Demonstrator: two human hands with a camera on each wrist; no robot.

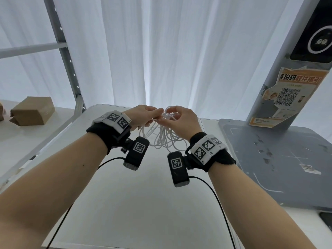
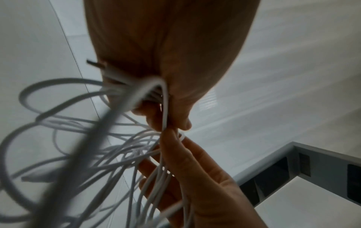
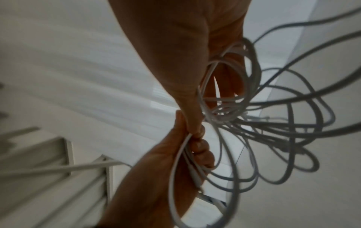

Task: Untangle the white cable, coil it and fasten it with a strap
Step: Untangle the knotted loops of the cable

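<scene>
- Both hands are up at centre frame in the head view, raised over the white table [image 1: 125, 203].
- Left hand [image 1: 143, 114] has its fingers curled around a bunch of cable [image 1: 161, 137] strands, thumb pressed against them.
- Right hand [image 1: 179, 121] pinches the knotted top of the cable, fingertips meeting the left hand's.
- Loose loops hang tangled beneath both hands, just above the table.
- A metal plug end pokes out beside the left hand [image 2: 166, 46] in the left wrist view.
- Cardboard box [image 1: 32, 112] sits at the left edge; grey pad [image 1: 278, 168] at the right.
</scene>
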